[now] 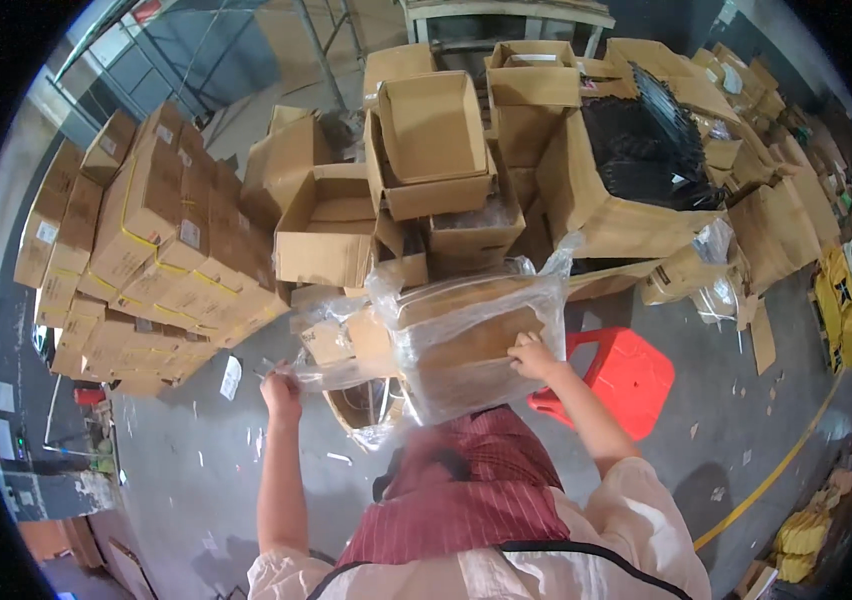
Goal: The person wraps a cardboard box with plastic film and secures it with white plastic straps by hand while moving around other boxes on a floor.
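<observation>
A cardboard box (466, 340) wrapped in clear plastic film (426, 385) sits tilted right in front of me, just beyond my lap. My left hand (282, 390), out to the left of the box, is closed on a gathered strip of the film, which stretches across to the box's left side. Loose film bunches stand up at the box's upper corners. On the box's right part rests my right hand (533, 356), its fingers curled in and pinching at the film there. What lies under its fingertips is partly hidden.
Taped cartons (161, 240) are stacked at the left. Open cardboard boxes (431, 130) crowd the far side; a large carton (626, 225) holds black plastic parts (636, 150). A red plastic stool (631, 380) stands to my right. An open film-lined box (361, 410) sits by the wrapped box. Scraps litter the floor.
</observation>
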Available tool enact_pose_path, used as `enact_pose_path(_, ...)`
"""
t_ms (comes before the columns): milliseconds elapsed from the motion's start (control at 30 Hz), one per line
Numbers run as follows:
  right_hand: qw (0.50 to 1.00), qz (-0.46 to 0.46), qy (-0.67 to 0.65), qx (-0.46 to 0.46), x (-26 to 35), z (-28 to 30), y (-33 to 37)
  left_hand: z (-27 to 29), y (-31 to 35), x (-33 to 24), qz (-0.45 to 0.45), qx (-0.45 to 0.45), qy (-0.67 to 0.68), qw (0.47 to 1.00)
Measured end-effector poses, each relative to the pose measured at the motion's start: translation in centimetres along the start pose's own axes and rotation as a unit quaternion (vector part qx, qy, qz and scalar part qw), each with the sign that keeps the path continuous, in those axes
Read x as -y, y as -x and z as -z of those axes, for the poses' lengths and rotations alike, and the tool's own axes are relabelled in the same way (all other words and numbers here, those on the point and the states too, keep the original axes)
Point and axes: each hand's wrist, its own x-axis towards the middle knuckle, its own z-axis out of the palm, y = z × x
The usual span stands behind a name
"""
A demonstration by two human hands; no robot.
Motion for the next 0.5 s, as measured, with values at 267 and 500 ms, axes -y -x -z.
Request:
enact_pose_path(267, 0.982, 0.098, -0.154, -0.039, 3.9, 2.2, -4.2, -14.1, 8.6, 7.2, -0.413, 0.27, -0.611, 0.619)
enact_pose_path(500, 0.991, 0.07, -0.107, -0.047, 7.8, 6.6, -2.5, -21.1, 12.8, 14.2, -0.249, 0.426, -0.615, 0.615)
